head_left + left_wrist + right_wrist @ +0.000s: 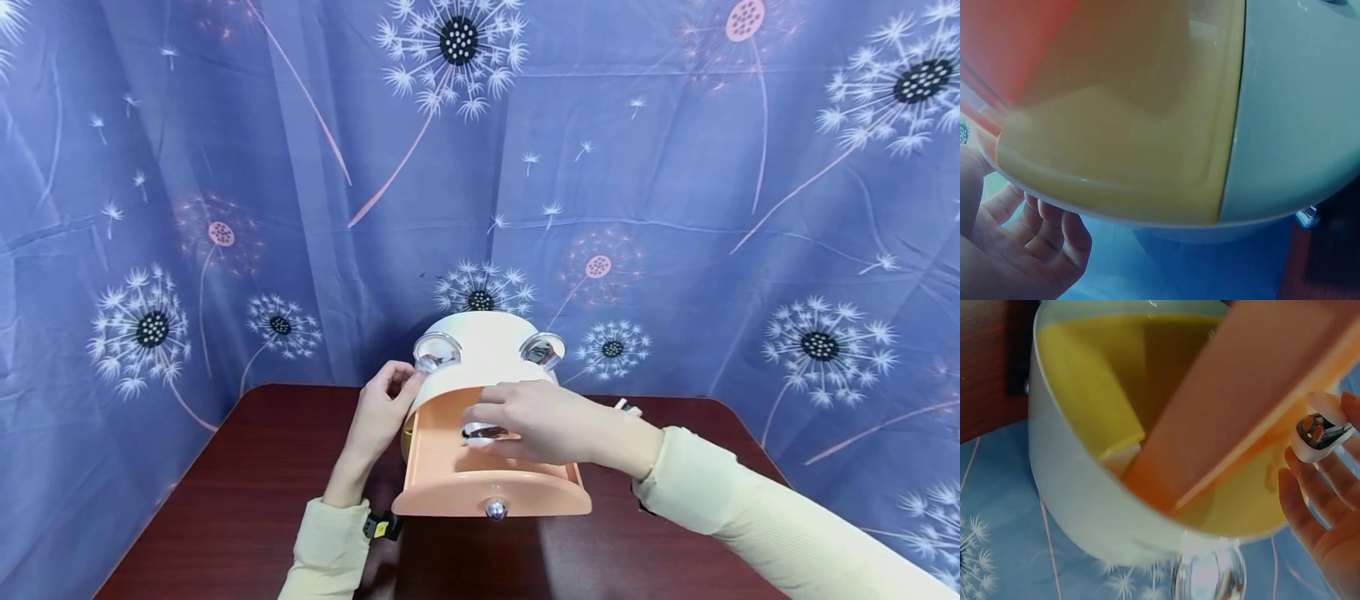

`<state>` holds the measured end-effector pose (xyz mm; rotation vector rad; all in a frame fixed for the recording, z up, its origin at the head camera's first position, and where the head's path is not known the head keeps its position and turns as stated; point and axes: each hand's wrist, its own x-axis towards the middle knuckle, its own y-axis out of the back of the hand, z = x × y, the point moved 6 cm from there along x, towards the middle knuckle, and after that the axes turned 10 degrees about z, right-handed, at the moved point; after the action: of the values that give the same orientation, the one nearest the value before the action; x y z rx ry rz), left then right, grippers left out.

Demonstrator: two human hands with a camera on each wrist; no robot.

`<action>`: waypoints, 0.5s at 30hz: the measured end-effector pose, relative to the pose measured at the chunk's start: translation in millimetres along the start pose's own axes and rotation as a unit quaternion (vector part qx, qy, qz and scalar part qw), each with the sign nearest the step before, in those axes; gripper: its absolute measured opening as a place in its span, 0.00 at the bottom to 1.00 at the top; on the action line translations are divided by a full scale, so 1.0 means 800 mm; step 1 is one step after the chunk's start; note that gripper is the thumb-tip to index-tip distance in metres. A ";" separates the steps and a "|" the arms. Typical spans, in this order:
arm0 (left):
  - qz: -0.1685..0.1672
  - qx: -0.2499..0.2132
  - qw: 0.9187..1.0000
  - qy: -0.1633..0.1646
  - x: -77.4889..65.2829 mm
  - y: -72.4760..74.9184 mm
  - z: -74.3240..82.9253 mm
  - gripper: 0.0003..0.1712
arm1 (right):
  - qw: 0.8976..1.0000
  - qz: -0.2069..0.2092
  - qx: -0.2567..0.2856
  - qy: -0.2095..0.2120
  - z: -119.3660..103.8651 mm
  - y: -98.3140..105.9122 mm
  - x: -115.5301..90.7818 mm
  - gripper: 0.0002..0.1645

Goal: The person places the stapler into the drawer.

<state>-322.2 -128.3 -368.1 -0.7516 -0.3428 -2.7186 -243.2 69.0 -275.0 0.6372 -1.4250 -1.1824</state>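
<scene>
A white rounded drawer box [483,337] stands on the table, its orange top drawer [450,454] pulled out towards me. Over that drawer, my right hand [532,421] holds a small white case with a dark, shiny inside [1311,436] between thumb and fingers. The case seems to have a raised lid; its exact kind is unclear. My left hand [382,408] touches the left side of the box near its front edge, fingers loosely bent against the outer shell. In the left wrist view, a yellow drawer [1129,137] and a pale green drawer [1297,125] show beside the orange one.
Two shiny silver ear-like pieces, left [437,351] and right [543,351], stick out from the box top. A silver round knob [497,509] sits on the orange drawer front. A small white item [627,407] lies behind my right wrist. A blue dandelion-print curtain [637,167] hangs behind the dark red table [247,500].
</scene>
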 end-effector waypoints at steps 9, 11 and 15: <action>0.007 -0.003 1.000 0.003 0.000 0.002 -0.001 0.10 | 1.000 -0.012 -0.008 0.020 -0.004 -0.038 0.012 0.15; 0.004 -0.002 1.000 0.004 0.000 0.001 -0.002 0.10 | 1.000 -0.022 -0.011 0.016 -0.005 -0.043 0.014 0.15; -0.002 -0.003 1.000 0.007 0.000 -0.001 -0.002 0.10 | 0.999 -0.045 -0.014 0.013 -0.006 -0.051 0.019 0.17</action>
<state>-323.1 -128.1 -370.0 -0.7328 -0.3333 -2.7293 -251.7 39.7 -306.7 0.7013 -1.3680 -1.2589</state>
